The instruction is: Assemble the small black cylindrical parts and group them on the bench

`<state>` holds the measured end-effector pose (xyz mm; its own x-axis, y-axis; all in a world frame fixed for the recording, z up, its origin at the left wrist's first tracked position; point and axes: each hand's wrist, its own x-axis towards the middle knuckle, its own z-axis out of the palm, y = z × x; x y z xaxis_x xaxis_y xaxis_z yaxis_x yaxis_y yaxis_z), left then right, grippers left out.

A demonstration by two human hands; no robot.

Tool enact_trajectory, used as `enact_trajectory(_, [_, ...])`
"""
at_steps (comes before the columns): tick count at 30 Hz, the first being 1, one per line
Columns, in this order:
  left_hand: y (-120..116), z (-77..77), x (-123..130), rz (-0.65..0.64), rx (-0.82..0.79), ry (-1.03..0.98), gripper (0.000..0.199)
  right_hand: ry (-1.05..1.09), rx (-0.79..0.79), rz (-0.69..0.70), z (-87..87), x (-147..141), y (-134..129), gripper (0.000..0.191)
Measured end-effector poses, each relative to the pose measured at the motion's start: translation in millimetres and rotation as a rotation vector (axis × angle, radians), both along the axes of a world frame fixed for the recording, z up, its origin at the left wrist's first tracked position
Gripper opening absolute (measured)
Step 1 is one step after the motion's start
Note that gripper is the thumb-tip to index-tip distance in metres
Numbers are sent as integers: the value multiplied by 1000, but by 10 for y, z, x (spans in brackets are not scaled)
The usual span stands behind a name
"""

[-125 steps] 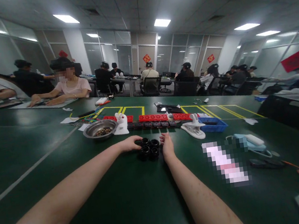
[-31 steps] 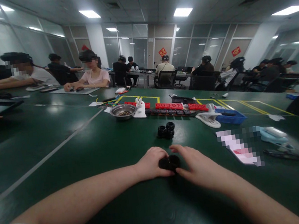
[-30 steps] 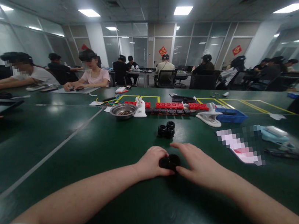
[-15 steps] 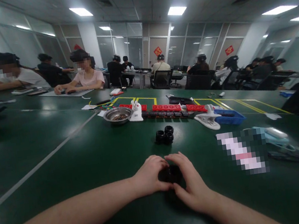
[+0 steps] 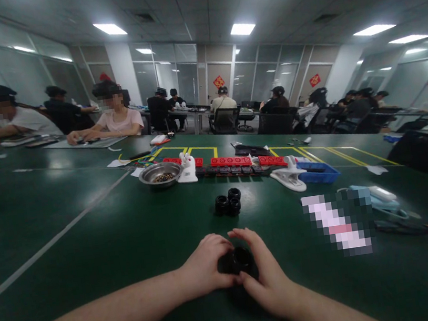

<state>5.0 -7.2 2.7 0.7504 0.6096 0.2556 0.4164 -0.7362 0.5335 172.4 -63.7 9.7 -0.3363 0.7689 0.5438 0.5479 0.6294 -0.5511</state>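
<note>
**Black part between two hands, three more standing off**

I have the green table (image 5: 131,252) stretching to its far edge; its near edge is out of view. Toward the far edge sit a blue rectangular plastic tray (image 5: 322,177) and, further left, a round silver metal bowl (image 5: 161,182). My left hand (image 5: 203,264) and right hand (image 5: 267,274) face each other toward the near edge. Between them and the far edge, three black hollow round pieces (image 5: 234,208) stand grouped.

Smallest is a black, plastic-looking hollow part (image 5: 239,266): the left fingers and thumb pinch around it, the right cups its side; whether that one grips, I can't tell. I judge this step as two-handed handling; the next move calls for a steady left pinch while the right adjusts. Four seconds ago the hands flanked the cluster; now three pieces stand clear of both.
</note>
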Motion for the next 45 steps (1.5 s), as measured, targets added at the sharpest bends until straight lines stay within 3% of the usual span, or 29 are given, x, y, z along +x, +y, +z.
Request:
enact_trajectory(7, [20, 3, 3, -38, 0, -12, 32, 56, -52, -177, -7, -31, 48, 51])
enact_trajectory(10, [6, 24, 8, -33, -3, -1, 33, 111, -104, -93, -1, -21, 47, 43])
enact_trajectory(14, [2, 26, -2, -13, 9, 7, 33, 119, -125, 70, 19, -4, 39, 53])
enact_trajectory(21, [7, 32, -4, -30, 19, 0, 29, 90, -102, -166, -17, -30, 94, 43])
enact_trajectory(24, [-8, 62, -7, -13, 10, 8, 32, 90, -116, -84, -16, -18, 83, 37])
enact_trajectory(27, [-17, 81, -11, -17, 4, 16, 36, 83, -94, 45, 14, 0, 55, 45])
enact_trajectory(34, [-8, 56, 2, -29, 21, 13, 29, 74, -59, -158, -3, -8, 97, 40])
enact_trajectory(36, [-6, 43, 2, -32, 25, 6, 30, 96, -76, -139, -12, -18, 95, 38])
enact_trajectory(41, [-6, 40, -5, -11, 25, 3, 38, 157, -110, 75, 5, 0, 35, 50])
enact_trajectory(45, [-14, 60, -4, -21, 36, 14, 33, 121, -68, -43, -9, 26, 59, 51])
